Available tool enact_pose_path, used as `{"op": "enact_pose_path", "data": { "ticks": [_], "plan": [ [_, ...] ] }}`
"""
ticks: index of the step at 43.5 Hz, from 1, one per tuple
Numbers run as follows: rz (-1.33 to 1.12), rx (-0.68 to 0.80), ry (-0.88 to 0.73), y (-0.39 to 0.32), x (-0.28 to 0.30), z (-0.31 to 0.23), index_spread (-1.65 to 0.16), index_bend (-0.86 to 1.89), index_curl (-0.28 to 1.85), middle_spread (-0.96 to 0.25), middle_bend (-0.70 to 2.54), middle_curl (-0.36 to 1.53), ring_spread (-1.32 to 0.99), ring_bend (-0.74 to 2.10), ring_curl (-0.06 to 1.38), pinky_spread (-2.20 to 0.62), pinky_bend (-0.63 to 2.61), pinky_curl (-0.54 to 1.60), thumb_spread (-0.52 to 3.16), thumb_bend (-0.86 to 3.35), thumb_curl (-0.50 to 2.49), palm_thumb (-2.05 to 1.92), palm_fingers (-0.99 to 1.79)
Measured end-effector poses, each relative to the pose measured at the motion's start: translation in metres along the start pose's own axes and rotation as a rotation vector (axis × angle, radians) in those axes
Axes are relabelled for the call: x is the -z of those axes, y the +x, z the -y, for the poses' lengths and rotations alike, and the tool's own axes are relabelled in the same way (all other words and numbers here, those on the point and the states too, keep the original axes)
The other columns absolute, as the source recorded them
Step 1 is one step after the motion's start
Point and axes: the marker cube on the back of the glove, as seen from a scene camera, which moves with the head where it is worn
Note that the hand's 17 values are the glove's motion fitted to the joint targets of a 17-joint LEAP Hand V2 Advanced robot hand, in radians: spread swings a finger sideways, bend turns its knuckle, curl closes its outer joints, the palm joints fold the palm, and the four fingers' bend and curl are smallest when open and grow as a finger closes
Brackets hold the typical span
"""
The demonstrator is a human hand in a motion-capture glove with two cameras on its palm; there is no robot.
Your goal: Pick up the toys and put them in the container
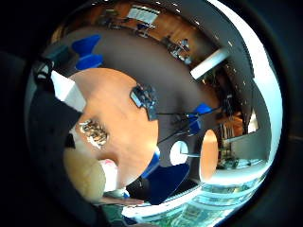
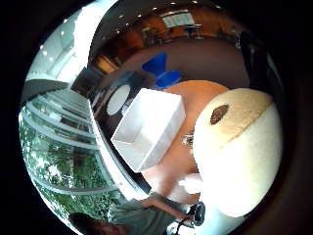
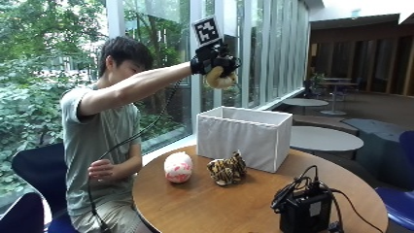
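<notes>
My gloved right hand point(image 3: 210, 60) is raised high above the white fabric container point(image 3: 244, 136) and grips a cream plush toy point(image 3: 220, 78) with a tan top and a brown spot. That toy point(image 2: 238, 147) fills much of the thumb side palm view, beside the container's open mouth point(image 2: 149, 127). On the round wooden table point(image 3: 213, 204) lie a pink-and-white plush toy point(image 3: 178, 167) and a striped tiger toy point(image 3: 227, 169), both in front of the container. The tiger toy point(image 1: 93, 132) also shows in the little finger side palm view.
A black device point(image 3: 304, 208) with cables sits at the table's near right part. The person's bare left hand point(image 3: 103, 171) rests by the table's left edge. Blue chairs point(image 3: 35, 170) stand around, with more round tables point(image 3: 326, 138) behind.
</notes>
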Motion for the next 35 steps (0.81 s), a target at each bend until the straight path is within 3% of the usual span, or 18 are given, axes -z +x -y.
{"op": "enact_pose_path", "data": {
  "ticks": [3, 7, 12, 14, 19, 24, 30, 35],
  "plan": [
    [0.011, 0.047, 0.007, -0.031, 0.008, 0.011, -0.42, 0.9, 0.39, -0.27, 1.13, 0.72, -0.41, 1.36, 0.6, -0.35, 1.1, 0.49, 0.18, 0.19, 0.85, 0.72, 0.92],
    [0.214, 0.105, -0.005, -0.065, 0.017, 0.024, -0.41, 0.93, 0.43, -0.27, 1.15, 0.75, -0.41, 1.38, 0.62, -0.35, 1.13, 0.51, 0.14, 0.19, 0.87, 0.71, 0.89],
    [0.045, -0.137, -0.053, -0.063, -0.006, 0.045, -0.41, 0.96, 0.48, -0.27, 1.17, 0.78, -0.41, 1.41, 0.65, -0.35, 1.16, 0.53, 0.09, 0.18, 0.9, 0.71, 0.85],
    [0.041, -0.088, -0.047, -0.091, -0.01, 0.049, -0.41, 0.97, 0.5, -0.26, 1.18, 0.79, -0.41, 1.42, 0.65, -0.35, 1.17, 0.54, 0.07, 0.18, 0.91, 0.71, 0.84],
    [0.057, 0.319, -0.021, -0.131, -0.033, 0.045, -0.4, 0.99, 0.55, -0.26, 1.2, 0.81, -0.4, 1.44, 0.67, -0.35, 1.19, 0.56, 0.03, 0.18, 0.93, 0.71, 0.8],
    [0.062, 0.235, -0.069, -0.157, -0.058, 0.054, -0.4, 1.01, 0.6, -0.26, 1.22, 0.84, -0.4, 1.46, 0.69, -0.35, 1.21, 0.57, 0.0, 0.17, 0.95, 0.71, 0.78],
    [0.034, 0.375, -0.108, -0.211, -0.079, 0.047, -0.39, 1.01, 0.65, -0.26, 1.24, 0.86, -0.4, 1.48, 0.7, -0.34, 1.24, 0.58, -0.03, 0.17, 0.97, 0.71, 0.74],
    [0.086, 0.27, -0.276, -0.283, -0.091, 0.043, -0.39, 1.0, 0.7, -0.26, 1.24, 0.87, -0.39, 1.47, 0.71, -0.34, 1.26, 0.59, -0.04, 0.15, 0.99, 0.7, 0.68]
  ]
}}
